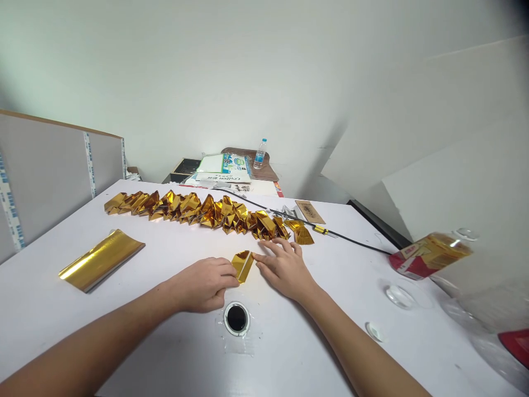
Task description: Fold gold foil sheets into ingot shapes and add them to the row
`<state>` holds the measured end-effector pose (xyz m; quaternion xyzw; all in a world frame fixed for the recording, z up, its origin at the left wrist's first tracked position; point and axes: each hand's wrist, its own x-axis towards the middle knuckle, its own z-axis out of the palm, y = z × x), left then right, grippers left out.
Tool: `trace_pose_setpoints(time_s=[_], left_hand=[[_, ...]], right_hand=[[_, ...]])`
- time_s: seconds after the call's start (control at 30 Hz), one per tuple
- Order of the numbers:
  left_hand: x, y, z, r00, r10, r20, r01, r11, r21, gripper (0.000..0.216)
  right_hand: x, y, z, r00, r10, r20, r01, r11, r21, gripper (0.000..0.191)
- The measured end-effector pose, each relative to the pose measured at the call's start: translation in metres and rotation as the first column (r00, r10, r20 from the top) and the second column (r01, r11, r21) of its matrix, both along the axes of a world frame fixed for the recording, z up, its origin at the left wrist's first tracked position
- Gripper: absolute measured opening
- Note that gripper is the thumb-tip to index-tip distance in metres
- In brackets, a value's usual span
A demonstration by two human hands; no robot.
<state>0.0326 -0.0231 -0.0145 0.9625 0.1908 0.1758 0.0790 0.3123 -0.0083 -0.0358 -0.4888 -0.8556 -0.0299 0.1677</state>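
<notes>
White table (351, 259), creased gold-foil wedge (243, 263) pinched in left hand (202, 284), right hand (285, 267) flat.

Gold foil piece (242, 264), partly folded, flat on white table.

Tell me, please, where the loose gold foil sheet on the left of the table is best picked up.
Take the gold foil sheet by its right end, which seems to bow up off the white table, coming from the right, where the left hand pinches the folded gold piece. Its left end lies flat, so fingers would probably find little to get under.
</notes>
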Motion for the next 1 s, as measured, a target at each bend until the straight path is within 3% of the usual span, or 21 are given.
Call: trace_pose_setpoints(time_s=[0.13,0.37,0.6,0.87,1.0], left_hand=[[-0.007,0.008,-0.001,0.998,0.049,0.039,-0.05,0.999,0.022,0.015],[-0.025,0.023,0.0,0.988,0.153,0.023,-0.154,0.986,0.057,0.011],[-0.027,0.025,0.0,0.984,0.177,-0.022,-0.176,0.983,0.054,0.01],[-0.012,-0.002,-0.007,0.958,0.274,-0.078,-0.273,0.962,0.032,0.021],[-0.007,-0.01,-0.015,0.954,0.287,-0.088,-0.284,0.958,0.044,0.029]], right_hand=[[-0.001,-0.002,0.004,0.99,0.124,-0.065,-0.127,0.991,-0.042,0.025],[-0.013,-0.019,0.006,0.901,0.348,-0.257,-0.389,0.912,-0.128,0.009],[-0.018,-0.024,0.005,0.883,0.354,-0.308,-0.41,0.901,-0.142,0.01],[-0.018,-0.025,0.009,0.901,0.32,-0.292,-0.381,0.906,-0.185,0.004],[-0.018,-0.027,0.011,0.895,0.326,-0.303,-0.392,0.9,-0.191,0.011]])
